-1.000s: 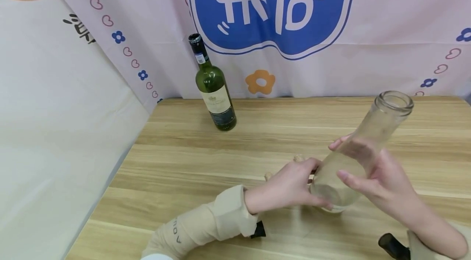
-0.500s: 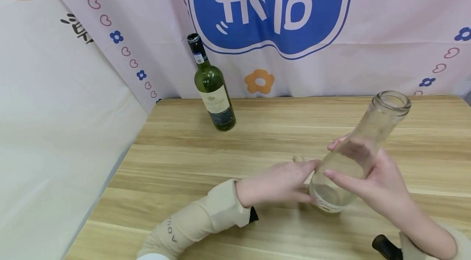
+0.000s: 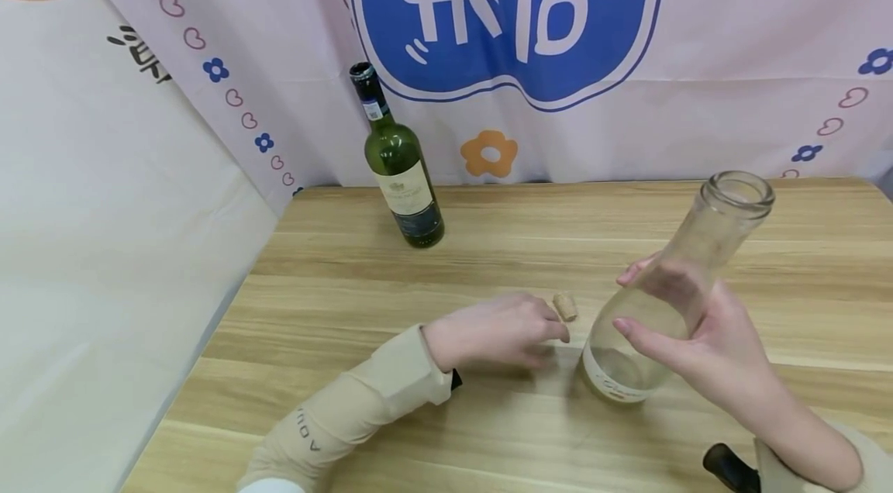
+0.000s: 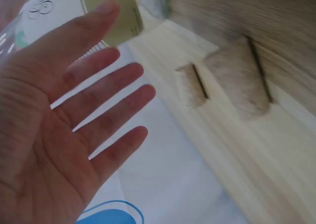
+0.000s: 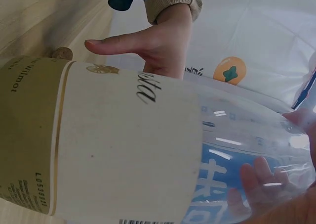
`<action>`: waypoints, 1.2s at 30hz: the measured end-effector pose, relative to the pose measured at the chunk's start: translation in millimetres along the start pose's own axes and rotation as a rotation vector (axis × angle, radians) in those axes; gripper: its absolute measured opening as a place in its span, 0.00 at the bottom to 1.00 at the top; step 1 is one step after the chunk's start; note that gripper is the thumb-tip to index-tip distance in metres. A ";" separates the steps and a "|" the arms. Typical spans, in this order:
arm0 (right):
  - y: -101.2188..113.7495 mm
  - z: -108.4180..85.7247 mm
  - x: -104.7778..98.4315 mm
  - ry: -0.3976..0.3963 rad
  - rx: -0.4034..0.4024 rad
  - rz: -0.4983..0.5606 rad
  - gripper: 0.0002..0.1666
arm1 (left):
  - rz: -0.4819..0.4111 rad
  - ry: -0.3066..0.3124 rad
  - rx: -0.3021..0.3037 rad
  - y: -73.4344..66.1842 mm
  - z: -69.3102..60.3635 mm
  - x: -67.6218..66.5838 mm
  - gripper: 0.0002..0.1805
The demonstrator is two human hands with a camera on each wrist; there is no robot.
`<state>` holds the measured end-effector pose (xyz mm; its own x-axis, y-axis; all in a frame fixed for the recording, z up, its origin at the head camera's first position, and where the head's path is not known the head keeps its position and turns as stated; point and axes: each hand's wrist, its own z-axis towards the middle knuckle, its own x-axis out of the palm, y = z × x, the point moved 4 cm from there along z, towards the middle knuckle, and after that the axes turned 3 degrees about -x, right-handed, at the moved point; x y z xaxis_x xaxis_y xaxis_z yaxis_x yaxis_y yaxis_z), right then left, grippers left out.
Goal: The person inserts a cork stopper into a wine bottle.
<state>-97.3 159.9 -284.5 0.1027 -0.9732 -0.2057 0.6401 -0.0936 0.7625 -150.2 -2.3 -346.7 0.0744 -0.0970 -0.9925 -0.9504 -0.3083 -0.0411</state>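
The right hand (image 3: 725, 353) grips a clear glass bottle (image 3: 628, 322) round its body, tilted with its mouth up and to the right. Its label (image 5: 123, 135) fills much of the right wrist view. Left of the bottle, apart from it, is the left hand (image 3: 498, 330), near a cork (image 3: 566, 307) on the table. In the left wrist view the left hand (image 4: 74, 105) has its fingers extended and holds nothing; two corks, one smaller (image 4: 191, 85) and one larger (image 4: 239, 78), lie beyond the fingertips, blurred.
A green wine bottle (image 3: 408, 183) stands upright at the back left of the wooden table (image 3: 314, 307). Behind the table hangs a printed cloth (image 3: 593, 129). A black object (image 3: 731, 468) shows beside the right sleeve.
The left hand has let go of the glass bottle and moved left, uncovering more of the cork. Still in the right hand, the bottle has turned so its label shows lower down.
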 end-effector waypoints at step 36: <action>1.6 -1.8 0.3 -0.023 0.121 -0.043 0.29 | -0.125 0.008 -0.042 22.4 -16.9 22.5 0.08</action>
<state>-94.9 159.8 -284.5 0.0589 -0.9722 -0.2266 0.5469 -0.1585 0.8221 -164.7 -27.5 -368.1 0.1938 -0.0634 -0.9790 -0.9203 -0.3574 -0.1591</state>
